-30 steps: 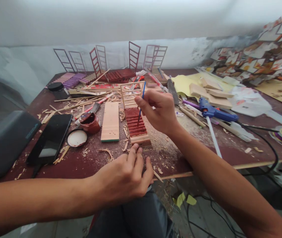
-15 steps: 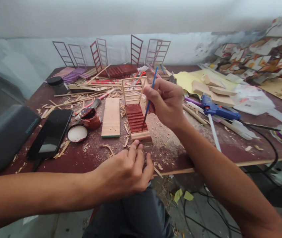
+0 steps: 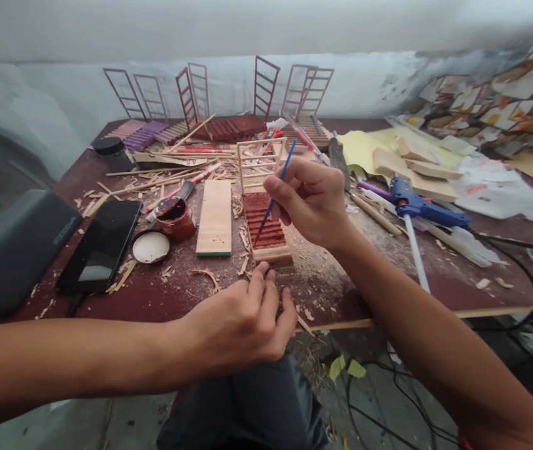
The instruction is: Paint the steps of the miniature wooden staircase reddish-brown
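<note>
My right hand (image 3: pixel 310 199) pinches a thin blue paintbrush (image 3: pixel 288 160), its tip on the front left of the slats of a miniature wooden chair (image 3: pixel 262 220). Dark red paint covers the slats, while the front strip and ladder-like back are bare wood. At the front edge, fingertips of my left hand (image 3: pixel 245 322) rest against the chair, fingers extended and thumb apart. Left of the chair lies a plain wooden board (image 3: pixel 214 215) with a green front edge. An uncapped jar of red paint (image 3: pixel 182 226) stands farther left, near its upturned lid (image 3: pixel 150 247).
A phone (image 3: pixel 102 244) and a dark case (image 3: pixel 17 250) lie at left, a blue glue gun (image 3: pixel 428 209) at right. Wood shavings and sticks litter the table (image 3: pixel 154 303). Several painted miniature chairs (image 3: pixel 235 127) stand at the back. Black cables hang at right.
The brush tip has moved left across the front slats, with my right hand shifting slightly. My left hand stays at the chair's front edge. The whole view has shifted a little.
</note>
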`<state>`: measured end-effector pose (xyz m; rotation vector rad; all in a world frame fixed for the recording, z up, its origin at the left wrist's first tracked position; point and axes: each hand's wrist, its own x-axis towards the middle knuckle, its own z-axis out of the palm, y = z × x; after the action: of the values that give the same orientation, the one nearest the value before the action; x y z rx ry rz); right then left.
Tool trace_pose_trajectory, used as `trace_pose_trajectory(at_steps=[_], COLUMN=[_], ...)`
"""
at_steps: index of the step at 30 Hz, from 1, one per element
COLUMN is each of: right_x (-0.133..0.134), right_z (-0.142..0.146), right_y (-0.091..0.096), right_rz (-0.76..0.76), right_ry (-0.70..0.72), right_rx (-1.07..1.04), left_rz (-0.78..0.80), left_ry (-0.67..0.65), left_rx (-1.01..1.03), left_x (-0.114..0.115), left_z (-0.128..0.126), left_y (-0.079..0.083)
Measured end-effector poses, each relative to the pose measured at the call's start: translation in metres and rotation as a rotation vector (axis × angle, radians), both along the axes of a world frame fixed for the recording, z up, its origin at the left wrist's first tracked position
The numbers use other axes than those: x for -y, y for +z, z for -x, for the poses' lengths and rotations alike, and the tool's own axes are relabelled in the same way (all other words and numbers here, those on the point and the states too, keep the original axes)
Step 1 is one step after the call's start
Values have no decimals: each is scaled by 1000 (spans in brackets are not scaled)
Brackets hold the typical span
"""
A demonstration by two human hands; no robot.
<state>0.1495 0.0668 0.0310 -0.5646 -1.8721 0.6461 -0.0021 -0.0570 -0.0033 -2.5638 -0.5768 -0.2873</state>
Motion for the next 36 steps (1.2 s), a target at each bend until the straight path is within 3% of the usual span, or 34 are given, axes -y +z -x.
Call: trace_pose_trajectory(at_steps=[36], right_x=[3], right_z=[-1], right_y=[7], right_rz=[-194], right_ry=[171], right_rx=[118], left_rz=[-23], left_ry=[16], left_rx=[-2], left_x=[1], left_z=[1], left_y=[-2])
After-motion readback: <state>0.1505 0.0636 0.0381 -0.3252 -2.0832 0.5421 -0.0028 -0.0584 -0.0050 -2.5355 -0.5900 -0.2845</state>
